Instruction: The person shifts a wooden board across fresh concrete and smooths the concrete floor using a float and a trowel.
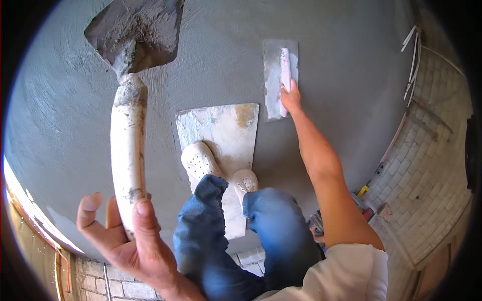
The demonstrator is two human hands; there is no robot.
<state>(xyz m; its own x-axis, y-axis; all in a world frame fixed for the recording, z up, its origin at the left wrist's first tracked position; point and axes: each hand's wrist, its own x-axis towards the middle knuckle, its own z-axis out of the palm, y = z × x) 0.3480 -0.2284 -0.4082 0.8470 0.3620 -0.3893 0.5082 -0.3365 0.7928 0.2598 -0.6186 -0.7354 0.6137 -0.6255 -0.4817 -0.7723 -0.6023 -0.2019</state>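
My left hand (131,241) grips the lower end of a worn white handle at the near left. That handle belongs to a trowel (138,37) whose broad, mortar-caked blade points away from me, close to the camera. Farther off, my right arm reaches out to a flat finishing trowel (273,95). My right hand (291,98) is closed around its pinkish-white grip, and the rectangular metal plate lies flat on the smooth grey wet cement (221,60). The cement under the left trowel's blade is hidden.
My white perforated clogs (201,159) rest on a pale, stained board (241,135) lying on the cement. White cables (414,62) run along the right edge, beside a light brick wall (427,155). Another person's hand (317,236) shows beyond my right knee.
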